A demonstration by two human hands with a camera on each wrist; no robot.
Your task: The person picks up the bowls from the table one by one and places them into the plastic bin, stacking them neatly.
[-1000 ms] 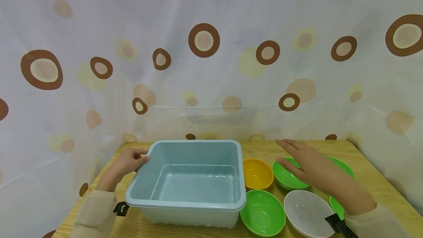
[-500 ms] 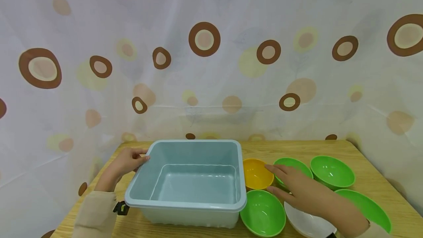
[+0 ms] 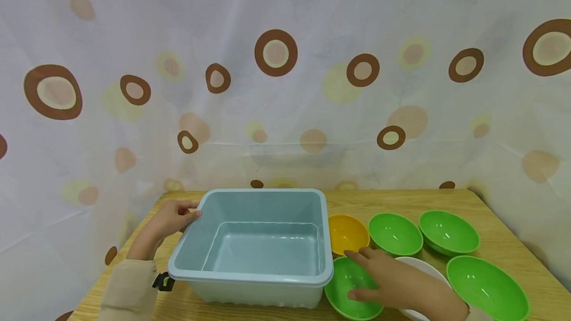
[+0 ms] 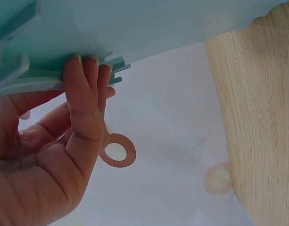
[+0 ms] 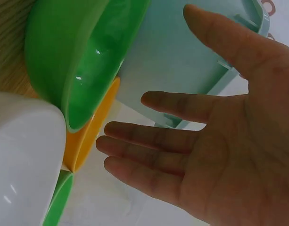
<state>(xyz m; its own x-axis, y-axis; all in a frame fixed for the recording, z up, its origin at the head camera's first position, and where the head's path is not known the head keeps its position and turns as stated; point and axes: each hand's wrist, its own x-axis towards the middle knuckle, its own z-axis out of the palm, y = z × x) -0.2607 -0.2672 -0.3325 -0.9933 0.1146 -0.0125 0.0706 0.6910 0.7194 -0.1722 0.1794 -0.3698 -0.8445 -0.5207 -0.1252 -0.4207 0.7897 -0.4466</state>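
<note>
A light blue plastic basin [image 3: 267, 251] stands on the wooden table. My left hand [image 3: 171, 222] grips its left rim; in the left wrist view the fingers [image 4: 83, 99] curl up under the edge. My right hand [image 3: 397, 279] hovers over the near green bowl [image 3: 345, 291], just right of the basin, with its fingers spread and nothing held. In the right wrist view the palm faces that green bowl [image 5: 94, 66] across a gap. A white bowl [image 3: 424, 266] lies partly hidden beneath the right hand and wrist. Behind the near green bowl sits an orange bowl [image 3: 348, 234].
Further right are more green bowls: one [image 3: 394, 234] beside the orange bowl, one [image 3: 448, 232] at the back right and a larger one [image 3: 488, 289] in front of it. A patterned curtain [image 3: 285, 113] hangs behind the wooden table [image 3: 495, 232].
My right hand has come down and moved left and nearer, from above the back green bowl to above the near green one. My left hand keeps its grip on the basin rim.
</note>
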